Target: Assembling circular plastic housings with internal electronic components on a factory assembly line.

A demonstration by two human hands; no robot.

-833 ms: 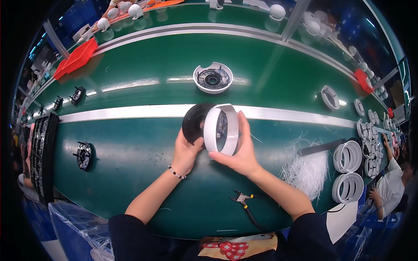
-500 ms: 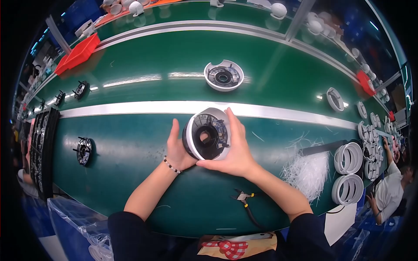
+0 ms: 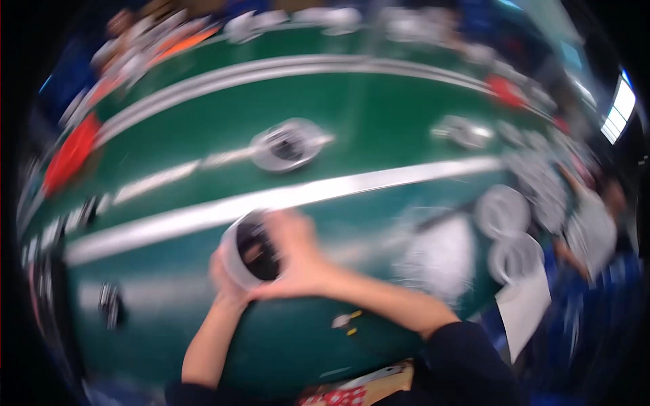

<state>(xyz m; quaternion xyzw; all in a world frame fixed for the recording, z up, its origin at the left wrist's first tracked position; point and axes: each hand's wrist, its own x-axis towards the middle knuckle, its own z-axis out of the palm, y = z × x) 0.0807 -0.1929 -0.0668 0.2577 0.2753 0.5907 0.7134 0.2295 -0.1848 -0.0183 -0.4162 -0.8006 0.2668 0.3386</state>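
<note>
Both of my hands hold a round white housing with a black interior, above the green bench. My left hand wraps its left and lower side. Around the right side and top rim curls my right hand. Motion blur hides the fine parts inside. Wire cutters with yellow marks lie near my right forearm. A similar white housing with a dark core rests on the green belt beyond the pale metal strip. To the left, a small black round part sits on the bench.
A heap of thin white strips lies right of my hands. Beside it stand white rings, with several more beyond. Red trays line the far left edge. Another person works at the far right.
The view has swung and tilted, smearing everything; the bench things now appear shifted left. My hands keep hold of the housing, which sits farther left and lower in the picture.
</note>
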